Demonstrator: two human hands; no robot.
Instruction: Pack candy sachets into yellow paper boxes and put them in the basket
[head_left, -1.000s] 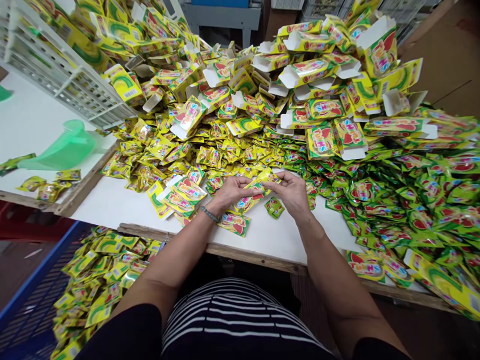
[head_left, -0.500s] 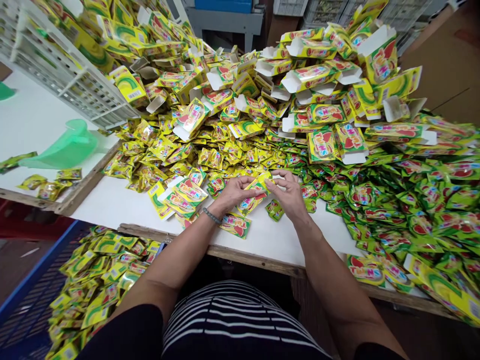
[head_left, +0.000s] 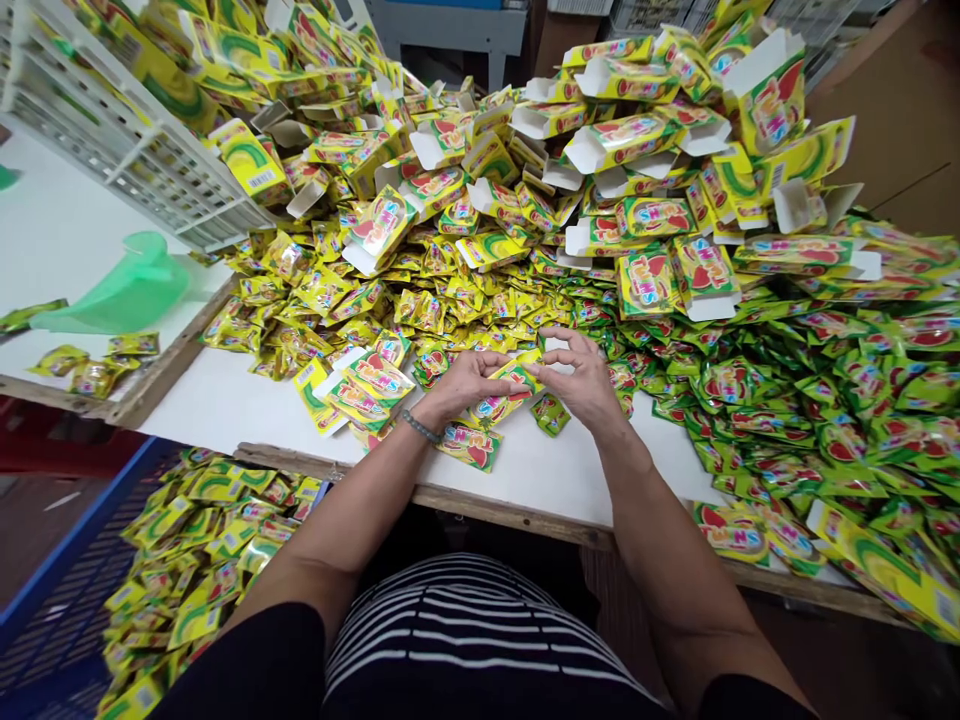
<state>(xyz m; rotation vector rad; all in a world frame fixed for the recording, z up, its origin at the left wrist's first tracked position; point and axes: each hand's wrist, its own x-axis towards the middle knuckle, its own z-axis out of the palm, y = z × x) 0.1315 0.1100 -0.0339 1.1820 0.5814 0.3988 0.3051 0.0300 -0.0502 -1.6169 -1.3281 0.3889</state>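
Note:
A small yellow, green and red candy box [head_left: 496, 406] is held tilted above the white tabletop. My left hand [head_left: 459, 388] is closed around its left side, with the thumb across the printed front. At the upper right end of the box, my right hand [head_left: 585, 385] has thumb and forefinger at the yellow end flap, the other fingers curved above. Beneath the held box lies another flat candy box [head_left: 471, 446]. A green candy packet [head_left: 550, 415] rests between my hands. To the left is a small stack of candy boxes [head_left: 369, 385].
Open empty boxes [head_left: 622, 140] are heaped at the back, above yellow packets [head_left: 322, 290] and green packets [head_left: 750, 390]. A white crate [head_left: 142, 140] and a green scoop [head_left: 124, 290] stand left. A blue crate [head_left: 56, 570] of filled boxes sits below the wooden edge [head_left: 517, 517].
My right fingers have shifted slightly at the end flap and spread a little more. The left hand keeps its hold on the candy box. The view has shifted slightly.

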